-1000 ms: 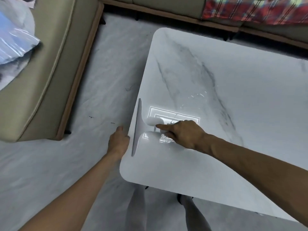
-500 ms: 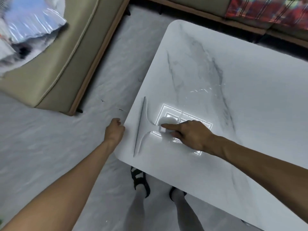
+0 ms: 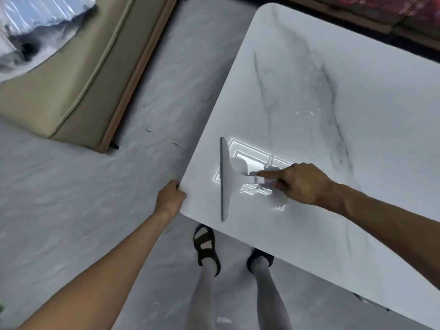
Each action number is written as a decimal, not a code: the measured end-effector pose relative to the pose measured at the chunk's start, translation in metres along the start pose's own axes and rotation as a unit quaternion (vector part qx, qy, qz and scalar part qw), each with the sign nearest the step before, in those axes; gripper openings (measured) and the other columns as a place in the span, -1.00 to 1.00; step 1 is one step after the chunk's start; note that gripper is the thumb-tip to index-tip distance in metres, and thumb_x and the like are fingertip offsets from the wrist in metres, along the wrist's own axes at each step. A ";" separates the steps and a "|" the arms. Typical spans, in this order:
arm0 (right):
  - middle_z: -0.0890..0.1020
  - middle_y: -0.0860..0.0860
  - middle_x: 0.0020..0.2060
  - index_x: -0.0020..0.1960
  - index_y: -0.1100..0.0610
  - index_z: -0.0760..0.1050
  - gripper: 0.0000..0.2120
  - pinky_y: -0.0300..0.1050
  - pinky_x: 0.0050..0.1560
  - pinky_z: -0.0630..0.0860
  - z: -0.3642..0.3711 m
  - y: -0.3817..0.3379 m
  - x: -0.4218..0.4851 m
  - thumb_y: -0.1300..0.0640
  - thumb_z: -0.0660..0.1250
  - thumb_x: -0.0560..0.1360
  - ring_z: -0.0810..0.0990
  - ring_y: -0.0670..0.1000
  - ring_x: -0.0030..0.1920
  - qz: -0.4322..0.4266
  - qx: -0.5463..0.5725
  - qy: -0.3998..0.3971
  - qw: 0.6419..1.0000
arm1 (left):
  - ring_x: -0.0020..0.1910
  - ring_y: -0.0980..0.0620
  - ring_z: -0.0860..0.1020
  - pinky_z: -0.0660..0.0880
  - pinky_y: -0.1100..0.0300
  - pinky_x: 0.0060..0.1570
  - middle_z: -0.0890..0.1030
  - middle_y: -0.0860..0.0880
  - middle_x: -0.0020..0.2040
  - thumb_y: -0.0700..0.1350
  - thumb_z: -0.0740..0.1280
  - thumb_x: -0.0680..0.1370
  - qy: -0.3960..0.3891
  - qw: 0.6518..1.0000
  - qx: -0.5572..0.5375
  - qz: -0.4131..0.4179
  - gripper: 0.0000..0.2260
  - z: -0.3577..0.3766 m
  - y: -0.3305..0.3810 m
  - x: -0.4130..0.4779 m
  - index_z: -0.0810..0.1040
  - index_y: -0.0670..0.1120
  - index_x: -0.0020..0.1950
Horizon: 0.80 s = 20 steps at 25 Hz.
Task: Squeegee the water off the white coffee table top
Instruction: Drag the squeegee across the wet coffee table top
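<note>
White squeegee point(image 3: 229, 184) clamped in right hand point(image 3: 304, 184), coffee table point(image 3: 200, 167) edge gripped by left hand point(image 3: 169, 198); risks shoving water point(image 3: 277, 204) over edge onto floor point(image 3: 142, 186).

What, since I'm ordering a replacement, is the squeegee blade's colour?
The blade is grey; head view shows it.

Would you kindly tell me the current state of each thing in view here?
White plastic squeegee with grey blade: blade on the table, short of its edge.
White marble-look coffee table top: wet, water glinting by the squeegee.
Right hand: grips the squeegee handle, index finger extended.
Left hand: touches the table's corner edge; grip unclear.
</note>
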State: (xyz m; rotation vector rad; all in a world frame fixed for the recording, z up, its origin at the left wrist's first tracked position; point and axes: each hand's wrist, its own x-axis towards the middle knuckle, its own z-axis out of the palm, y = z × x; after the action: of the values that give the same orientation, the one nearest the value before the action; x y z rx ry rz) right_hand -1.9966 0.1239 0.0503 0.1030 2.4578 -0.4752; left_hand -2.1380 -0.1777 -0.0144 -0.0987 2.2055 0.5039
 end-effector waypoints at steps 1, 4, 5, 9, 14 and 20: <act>0.65 -0.15 0.00 0.35 -0.44 0.23 -0.64 -0.09 -0.10 0.49 -0.007 0.005 -0.011 -0.13 0.02 0.60 0.59 0.07 -0.08 0.023 -0.015 -0.001 1.000 | -0.01 0.04 0.47 0.37 0.28 -0.14 0.55 -0.05 0.21 -0.29 0.18 0.55 0.010 1.000 -0.014 0.002 -0.63 -0.002 0.001 -0.001 0.46 -0.13 0.35; 0.65 -0.13 -0.01 0.31 -0.39 0.29 -0.68 -0.06 -0.06 0.51 -0.009 -0.020 -0.010 -0.15 0.02 0.59 0.60 0.09 -0.04 0.008 -0.004 0.027 1.000 | 0.04 0.03 0.53 0.44 0.25 0.04 0.60 -0.09 0.20 -0.25 0.25 0.57 0.091 0.994 -0.064 -0.010 -0.70 -0.011 -0.003 -0.003 0.53 -0.14 0.30; 0.64 -0.12 0.07 0.34 -0.38 0.27 -0.66 -0.07 -0.03 0.47 -0.003 -0.039 0.000 -0.13 0.05 0.59 0.60 0.11 0.04 -0.020 0.016 0.022 0.999 | 0.05 -0.02 0.58 0.50 0.20 0.08 0.63 -0.11 0.15 -0.24 0.26 0.57 0.125 0.989 -0.075 -0.013 -0.74 -0.013 -0.008 -0.004 0.59 -0.14 0.23; 0.59 -0.04 0.18 0.38 -0.22 0.34 -0.63 -0.09 0.01 0.39 0.040 -0.116 0.048 0.00 0.13 0.59 0.56 0.13 0.13 -0.096 0.028 -0.018 0.995 | -0.07 -0.14 0.64 0.61 0.05 -0.01 0.68 -0.17 -0.07 -0.21 0.20 0.59 0.179 0.979 -0.086 -0.041 -0.79 -0.021 -0.026 -0.003 0.65 -0.13 0.00; 0.60 -0.05 0.16 0.41 -0.33 0.25 -0.57 -0.12 -0.08 0.35 0.058 -0.077 0.028 -0.01 0.14 0.59 0.57 0.13 0.11 -0.076 0.023 0.021 0.997 | -0.09 -0.05 0.57 0.47 0.18 -0.11 0.63 -0.03 -0.02 -0.12 0.10 0.65 0.157 0.987 -0.016 -0.014 -0.71 -0.003 -0.023 -0.014 0.63 -0.05 -0.01; 0.66 -0.10 -0.07 0.34 -0.49 0.17 -0.56 -0.12 -0.20 0.42 0.035 0.044 -0.067 -0.04 0.13 0.59 0.61 0.08 -0.11 0.050 0.013 0.008 0.999 | -0.22 -0.03 0.56 0.45 0.15 -0.22 0.63 0.00 -0.27 0.17 0.20 0.59 0.068 0.996 0.031 0.044 -0.55 0.035 0.019 -0.035 0.52 -0.06 -0.39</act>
State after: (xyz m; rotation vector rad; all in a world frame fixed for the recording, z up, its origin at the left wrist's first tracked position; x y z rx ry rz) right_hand -1.9146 0.1554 0.0509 0.2391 2.4493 -0.4639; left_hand -2.0943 -0.1504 -0.0009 -0.0037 2.3645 0.4898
